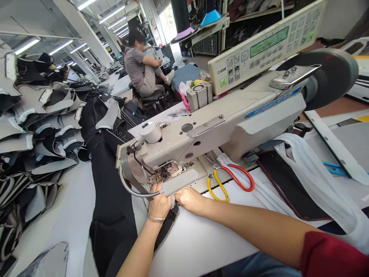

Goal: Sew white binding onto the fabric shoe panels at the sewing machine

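A beige sewing machine (213,123) stretches across the middle, its needle area (167,173) just beyond my fingers. My left hand (160,206), with a bracelet at the wrist, is closed on the edge of a black fabric piece (167,229) with a pale edge. From the right, my right hand (190,199) pinches the same piece; both hands are close together at the machine's bed. A grey lamp head (180,182) on a bendy metal neck covers some of my fingertips. The fabric under the needle is hidden.
Scissors with red and yellow handles (219,181) lie on the machine bed at right. White fabric strips (305,161) trail beside a dark tablet-like panel (288,184). Black and grey cut pieces (52,115) are heaped at left. A control panel (268,46) rises behind; a seated person (141,69) is farther back.
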A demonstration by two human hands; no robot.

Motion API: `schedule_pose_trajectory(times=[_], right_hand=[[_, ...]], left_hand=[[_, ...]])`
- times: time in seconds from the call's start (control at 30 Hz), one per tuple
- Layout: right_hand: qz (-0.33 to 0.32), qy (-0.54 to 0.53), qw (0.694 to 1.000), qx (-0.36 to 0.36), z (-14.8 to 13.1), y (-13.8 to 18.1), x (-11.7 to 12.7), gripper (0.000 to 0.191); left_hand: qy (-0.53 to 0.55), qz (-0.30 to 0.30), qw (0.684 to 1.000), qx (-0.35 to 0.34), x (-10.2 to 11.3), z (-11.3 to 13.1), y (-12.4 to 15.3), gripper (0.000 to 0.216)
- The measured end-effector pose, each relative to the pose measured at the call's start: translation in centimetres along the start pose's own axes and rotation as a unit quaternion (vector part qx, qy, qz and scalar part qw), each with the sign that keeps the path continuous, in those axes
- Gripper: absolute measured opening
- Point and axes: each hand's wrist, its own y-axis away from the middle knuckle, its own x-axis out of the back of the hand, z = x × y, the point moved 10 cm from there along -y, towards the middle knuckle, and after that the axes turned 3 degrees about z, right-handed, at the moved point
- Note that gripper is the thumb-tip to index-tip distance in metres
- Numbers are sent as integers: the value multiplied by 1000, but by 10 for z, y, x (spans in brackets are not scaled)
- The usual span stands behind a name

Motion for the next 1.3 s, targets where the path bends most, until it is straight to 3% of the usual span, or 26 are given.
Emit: schedule_pose_trajectory(times=[0.1, 0.3, 0.5, 0.63, 0.83, 1.03, 1.13, 1.3], right_hand=[[22, -17, 1000, 2, -2, 1, 7, 20], [82, 9, 994, -64, -1, 12, 27, 17], [61, 91, 994, -21, -21, 21, 32, 18], [57, 96, 994, -12, -24, 24, 35, 17], [49, 111, 993, -1, -27, 21, 31, 20], [86, 150, 985, 26, -51, 28, 24, 19], [90, 170, 980, 46, -62, 33, 17, 25], [25, 165, 983, 82, -60, 32, 2, 22]], left_hand=[[9, -1, 1000, 8, 8, 0, 0, 24], [91, -120, 986, 72, 26, 30, 26, 35], [47, -30, 982, 182, 36, 31, 42, 31], [96, -18, 979, 181, 28, 26, 41, 27], [87, -1, 984, 155, 30, 19, 37, 24], [186, 9, 959, 214, 24, 1, 33, 20], [232, 43, 953, 189, 27, 4, 29, 19], [237, 54, 962, 125, 27, 10, 27, 21]])
